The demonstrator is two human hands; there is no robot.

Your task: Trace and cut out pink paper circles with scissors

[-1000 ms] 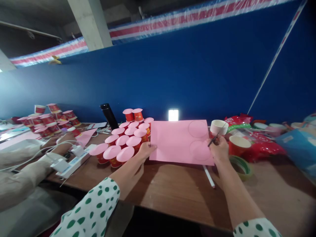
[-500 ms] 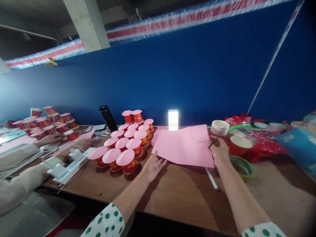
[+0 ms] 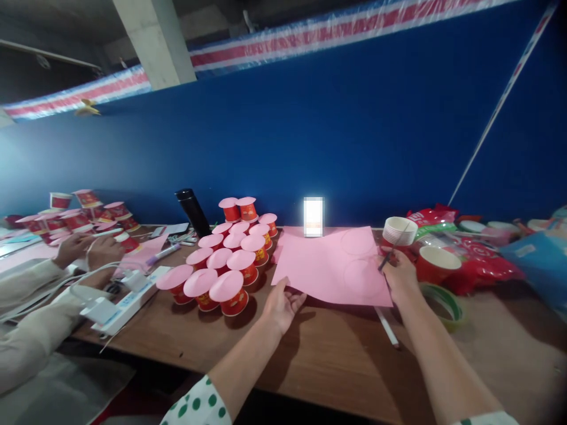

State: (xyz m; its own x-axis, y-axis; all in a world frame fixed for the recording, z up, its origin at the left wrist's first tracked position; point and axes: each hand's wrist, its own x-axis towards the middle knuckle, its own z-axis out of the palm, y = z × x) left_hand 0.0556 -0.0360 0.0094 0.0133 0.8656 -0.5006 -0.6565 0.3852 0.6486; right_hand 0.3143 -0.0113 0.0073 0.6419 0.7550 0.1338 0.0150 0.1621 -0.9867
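Note:
A pink paper sheet (image 3: pixel 316 260) with circles drawn on its right part lies in front of me, its near edge slightly raised off the table. My left hand (image 3: pixel 283 307) pinches its near left corner, thumb on top and fingers beneath. At the right edge my right hand (image 3: pixel 398 274) holds a dark, thin pen (image 3: pixel 385 260), angled over the sheet beside the circles. Whether these fingers also grip the paper I cannot tell. Under the sheet's right corner a white stick (image 3: pixel 388 330) pokes out.
Red cups with pink discs (image 3: pixel 228 286) stand grouped left of the sheet. Behind is a glowing screen (image 3: pixel 314 216). To the right are stacked paper cups (image 3: pixel 399 230), a red cup (image 3: pixel 438 265) and a tape roll (image 3: pixel 454 307). A co-worker's hands (image 3: pixel 104 257) are near a power strip (image 3: pixel 128 304).
The sheet has shifted slightly, its near edge now nearer me. My left hand has closed more firmly on the corner. At the left, the co-worker's hands have come together.

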